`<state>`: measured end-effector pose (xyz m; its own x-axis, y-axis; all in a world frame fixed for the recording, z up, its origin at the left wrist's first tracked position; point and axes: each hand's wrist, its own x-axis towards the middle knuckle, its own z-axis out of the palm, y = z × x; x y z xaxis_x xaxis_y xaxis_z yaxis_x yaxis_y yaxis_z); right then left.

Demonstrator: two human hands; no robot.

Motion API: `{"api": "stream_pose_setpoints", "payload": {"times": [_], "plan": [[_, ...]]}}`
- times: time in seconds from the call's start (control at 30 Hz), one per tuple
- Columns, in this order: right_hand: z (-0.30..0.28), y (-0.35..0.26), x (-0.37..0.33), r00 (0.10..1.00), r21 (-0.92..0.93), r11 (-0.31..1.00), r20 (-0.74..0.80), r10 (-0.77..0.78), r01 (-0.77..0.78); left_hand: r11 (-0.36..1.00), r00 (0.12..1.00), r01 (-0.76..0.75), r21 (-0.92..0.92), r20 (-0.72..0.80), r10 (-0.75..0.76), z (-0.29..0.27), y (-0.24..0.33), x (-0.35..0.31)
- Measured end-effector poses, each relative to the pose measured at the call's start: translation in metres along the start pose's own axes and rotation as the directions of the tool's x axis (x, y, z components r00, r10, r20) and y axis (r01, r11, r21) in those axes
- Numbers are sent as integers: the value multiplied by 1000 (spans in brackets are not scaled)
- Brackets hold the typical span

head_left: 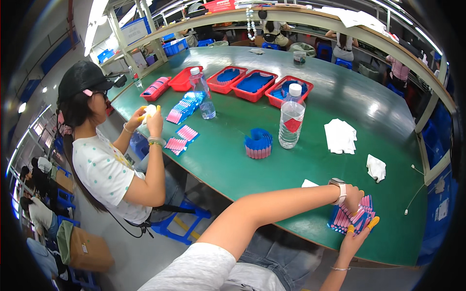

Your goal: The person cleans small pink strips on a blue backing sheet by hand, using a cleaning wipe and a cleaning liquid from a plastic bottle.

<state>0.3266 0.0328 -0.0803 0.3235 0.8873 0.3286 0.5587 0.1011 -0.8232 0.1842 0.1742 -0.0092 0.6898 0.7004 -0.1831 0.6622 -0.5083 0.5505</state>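
Note:
At the table's near right edge lies a bunch of pink-and-blue strips [336, 219], slim pink pieces on blue backing. My left hand [355, 198], with a watch on its wrist, reaches over from the left with fingers curled down onto the strips. From below, my right hand [357, 242] grips the bunch's near edge, one yellow-capped finger on each side. Yellow covers also show on my left fingertips, partly hidden behind the hand. Just left of my left wrist, a white piece of paper or cloth [309, 184] lies on the table.
Beyond stand a large water bottle [290, 123], a coiled pink-and-blue roll [258, 143], white cloths [340, 137] and a crumpled one [376, 168]. Red baskets [254, 86] with blue pieces line the far side. A co-worker [111, 145] sits at left, handling something white.

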Motion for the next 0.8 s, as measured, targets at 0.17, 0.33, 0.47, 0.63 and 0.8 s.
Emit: {"api": "stream_pose_setpoints", "payload": {"times": [0.17, 0.33, 0.47, 0.63, 0.8], "plan": [[-2, -7, -2, 997, 31, 999, -72, -33, 36, 998, 963, 47, -52, 267, -32, -26, 13, 0], [2, -37, -7, 998, 335, 942, -52, 48, -28, 996, 966, -4, 93, 256, -20, -25, 2, 11], [0, -48, -8, 994, 529, 848, -74, 76, -25, 981, 949, 163, 108, 255, -186, -53, 21, -19], [0, -47, -2, 917, 604, 796, -343, 205, 47, 985, 901, 166, 41, 399, -168, -47, 26, -8], [13, -42, 12, 864, 535, 845, -428, 264, 6, 980, 966, 70, 184, 232, -112, -31, 40, -14]]}}
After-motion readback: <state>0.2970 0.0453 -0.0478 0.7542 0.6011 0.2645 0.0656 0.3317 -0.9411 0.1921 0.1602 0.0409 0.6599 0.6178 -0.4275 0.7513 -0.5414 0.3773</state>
